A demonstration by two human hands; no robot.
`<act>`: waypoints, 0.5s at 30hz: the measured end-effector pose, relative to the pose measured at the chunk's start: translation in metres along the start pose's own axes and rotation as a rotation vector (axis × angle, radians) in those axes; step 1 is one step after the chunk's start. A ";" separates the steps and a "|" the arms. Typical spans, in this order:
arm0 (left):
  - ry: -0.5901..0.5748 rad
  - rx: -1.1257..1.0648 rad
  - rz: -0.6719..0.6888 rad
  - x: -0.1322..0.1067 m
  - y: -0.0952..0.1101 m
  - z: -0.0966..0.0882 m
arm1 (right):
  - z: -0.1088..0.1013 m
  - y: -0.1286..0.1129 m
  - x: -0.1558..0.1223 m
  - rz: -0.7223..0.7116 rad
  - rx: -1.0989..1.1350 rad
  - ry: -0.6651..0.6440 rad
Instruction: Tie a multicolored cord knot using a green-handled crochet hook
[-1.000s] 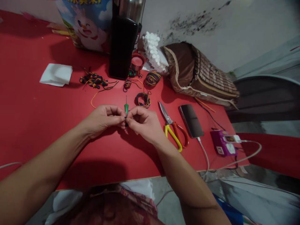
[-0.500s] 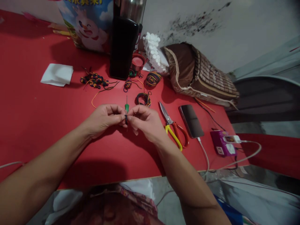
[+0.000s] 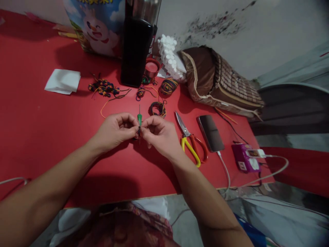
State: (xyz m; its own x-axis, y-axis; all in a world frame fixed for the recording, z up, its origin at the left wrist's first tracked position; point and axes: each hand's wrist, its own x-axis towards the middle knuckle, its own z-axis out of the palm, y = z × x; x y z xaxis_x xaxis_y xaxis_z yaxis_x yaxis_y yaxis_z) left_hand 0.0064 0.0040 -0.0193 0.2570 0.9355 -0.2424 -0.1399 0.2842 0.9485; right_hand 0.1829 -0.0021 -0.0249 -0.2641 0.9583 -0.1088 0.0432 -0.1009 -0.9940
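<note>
My left hand and my right hand meet fingertip to fingertip above the red table. Both are closed in a pinch on a small dark piece of cord, mostly hidden by the fingers. Just beyond the fingertips lies a green-handled screwdriver, its thin shaft pointing away from me. Past it sit a loose coil of dark and orange cord, a wound ball of cord and a small bundle of cord. A knotted heap of multicoloured cord rests farther left.
Scissors with yellow and red handles and a charging phone lie to the right. A purple power adapter is near the table's right edge. A black phone stands upright at the back. Folded white paper lies left.
My fingertips have shifted slightly around the dark cord, and more of the green handle shows between them. Both hands stay pinched together in nearly the same place.
</note>
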 end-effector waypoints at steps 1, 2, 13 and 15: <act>0.013 0.022 0.022 -0.001 -0.001 0.000 | 0.000 0.000 0.000 0.008 -0.006 0.005; 0.024 0.046 0.048 -0.001 -0.002 0.001 | 0.001 0.000 0.001 0.014 -0.005 0.006; 0.045 0.108 0.171 -0.004 -0.003 0.000 | 0.003 -0.003 -0.002 -0.055 0.087 -0.030; 0.029 0.064 0.144 -0.005 0.000 0.000 | 0.001 -0.001 -0.001 -0.053 0.144 -0.046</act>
State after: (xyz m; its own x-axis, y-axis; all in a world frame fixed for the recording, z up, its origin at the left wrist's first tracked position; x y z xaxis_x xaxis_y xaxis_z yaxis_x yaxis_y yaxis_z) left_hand 0.0055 -0.0007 -0.0185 0.2105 0.9717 -0.1075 -0.1123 0.1333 0.9847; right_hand 0.1818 -0.0037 -0.0241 -0.3068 0.9503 -0.0534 -0.1094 -0.0909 -0.9898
